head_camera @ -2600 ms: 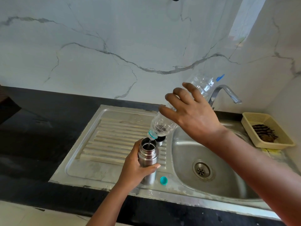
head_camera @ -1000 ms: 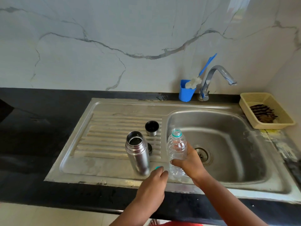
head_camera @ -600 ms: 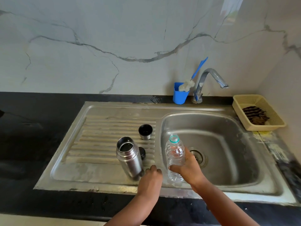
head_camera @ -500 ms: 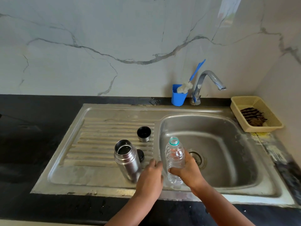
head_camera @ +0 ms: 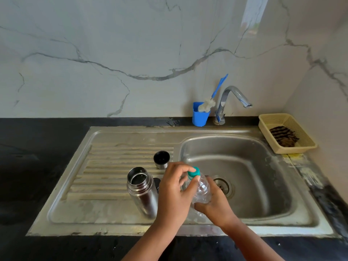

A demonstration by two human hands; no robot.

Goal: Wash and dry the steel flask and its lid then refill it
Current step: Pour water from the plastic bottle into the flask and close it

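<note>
- I see the steel flask (head_camera: 142,191) standing open and upright on the drainboard (head_camera: 105,166), low centre of the frame; my left hand (head_camera: 174,194) hides its right side.
- Its lid cup (head_camera: 161,159) stands just behind; a dark stopper (head_camera: 156,182) peeks out beside the flask, mostly hidden.
- My left fingers pinch the teal cap (head_camera: 194,172) on the plastic bottle (head_camera: 201,191); my right hand (head_camera: 216,202) grips its body.
- Brush (head_camera: 212,98) in the blue cup (head_camera: 200,117), upper right.

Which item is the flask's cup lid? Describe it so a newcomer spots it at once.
Start at the steel sink and look left to its ribbed draining board. The lid stands there mouth up, behind the open flask. It is the short steel cup with a black inside, far squatter than the flask.
</note>
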